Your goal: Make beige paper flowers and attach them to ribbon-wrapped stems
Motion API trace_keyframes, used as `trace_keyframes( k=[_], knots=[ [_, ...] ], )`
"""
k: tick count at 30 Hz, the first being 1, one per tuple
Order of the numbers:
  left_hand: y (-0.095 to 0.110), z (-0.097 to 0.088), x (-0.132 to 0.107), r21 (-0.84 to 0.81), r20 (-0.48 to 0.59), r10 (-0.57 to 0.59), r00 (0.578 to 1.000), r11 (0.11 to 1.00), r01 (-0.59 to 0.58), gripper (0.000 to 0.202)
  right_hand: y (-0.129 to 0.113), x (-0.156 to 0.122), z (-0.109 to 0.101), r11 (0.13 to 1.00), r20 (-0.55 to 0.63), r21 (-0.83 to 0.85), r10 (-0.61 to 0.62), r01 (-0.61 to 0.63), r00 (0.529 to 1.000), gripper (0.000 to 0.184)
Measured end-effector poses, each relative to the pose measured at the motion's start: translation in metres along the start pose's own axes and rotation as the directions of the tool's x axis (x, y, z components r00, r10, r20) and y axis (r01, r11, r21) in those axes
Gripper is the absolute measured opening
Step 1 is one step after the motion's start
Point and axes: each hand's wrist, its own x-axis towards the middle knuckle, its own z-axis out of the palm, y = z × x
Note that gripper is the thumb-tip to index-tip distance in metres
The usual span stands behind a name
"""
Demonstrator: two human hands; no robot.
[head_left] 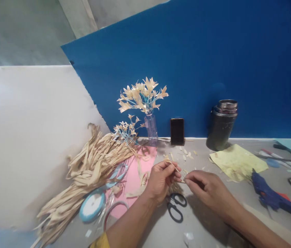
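While my left hand (162, 182) pinches a thin, pale straw-coloured strip of dried husk (176, 168) between thumb and fingers, my right hand (208, 189) has thumb and forefinger pressed together at its lower end; what they grip is too small to tell. I hold the strip above the grey table (158, 230), just over a pair of black-handled scissors (175, 205).

Beyond my hands, a slim, see-through, lilac-tinted plastic vase (151, 132) stands upright against the blue board (199, 69), holding a bunch of cream, star-petalled flowers on light-blue stems (140, 97) that spreads above its rim. To the right, past a dark upright phone (177, 132), stands a black cylindrical flask (221, 129) with an open metal neck; I cannot see what it contains.
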Motion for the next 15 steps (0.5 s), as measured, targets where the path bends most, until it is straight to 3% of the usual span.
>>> trace_keyframes(
  k=[15],
  knots=[
    [-0.0080,0.0004,-0.0002,-0.009,0.050,-0.023,0.998,1.000,0.023,0.034,0.0071,0.0004,0.0015,0.998,0.011,0.003,-0.055,0.055,0.998,0.024]
  ],
)
